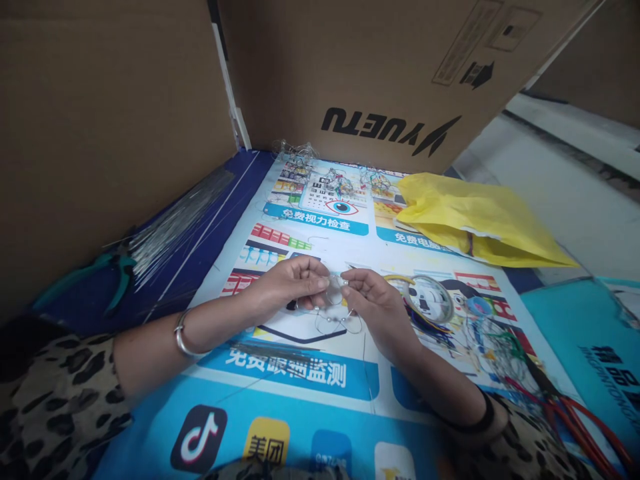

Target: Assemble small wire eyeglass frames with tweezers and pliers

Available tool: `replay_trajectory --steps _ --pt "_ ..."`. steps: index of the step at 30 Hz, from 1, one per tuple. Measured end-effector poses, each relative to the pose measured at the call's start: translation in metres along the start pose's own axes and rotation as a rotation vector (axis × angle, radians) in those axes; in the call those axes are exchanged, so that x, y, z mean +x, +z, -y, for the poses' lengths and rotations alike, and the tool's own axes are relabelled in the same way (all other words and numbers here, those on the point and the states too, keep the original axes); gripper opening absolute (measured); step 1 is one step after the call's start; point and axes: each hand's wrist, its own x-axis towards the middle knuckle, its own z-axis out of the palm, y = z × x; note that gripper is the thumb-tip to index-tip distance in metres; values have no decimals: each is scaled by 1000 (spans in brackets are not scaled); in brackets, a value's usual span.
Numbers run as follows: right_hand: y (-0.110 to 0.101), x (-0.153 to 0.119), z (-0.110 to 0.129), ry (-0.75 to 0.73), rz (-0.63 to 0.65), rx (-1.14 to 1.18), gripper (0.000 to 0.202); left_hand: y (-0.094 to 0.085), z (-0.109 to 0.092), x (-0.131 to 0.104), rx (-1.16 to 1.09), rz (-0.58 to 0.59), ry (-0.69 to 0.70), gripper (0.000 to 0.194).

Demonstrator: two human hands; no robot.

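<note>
A thin looped wire with small beads (329, 319) hangs between my two hands above the printed mat. My left hand (295, 283) pinches one side of it between thumb and fingers. On the other side, my right hand (373, 300) grips the wire near a small bead, fingertips close to those of my left hand. A bundle of dark thin wires (275, 350) lies on the mat below my left hand. Right of my right hand sits a round clear dish (445, 300) with coloured wires around it.
Straight silvery wires (175, 220) and teal-handled pliers (123, 280) lie at left. A yellow bag (480, 213) rests at back right, red-handled scissors (575, 413) at front right. Tangled wire (370, 183) lies at the back by the cardboard wall (310, 60). A teal packet (580, 333) is at right.
</note>
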Motion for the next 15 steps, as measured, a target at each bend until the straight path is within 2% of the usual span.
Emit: replay_trajectory --steps 6,15 --pt "-1 0 -1 -20 4 -12 24 3 -3 -1 19 -36 -21 24" --pt "-1 0 -1 -31 -1 1 25 -1 1 0 30 4 0 19"
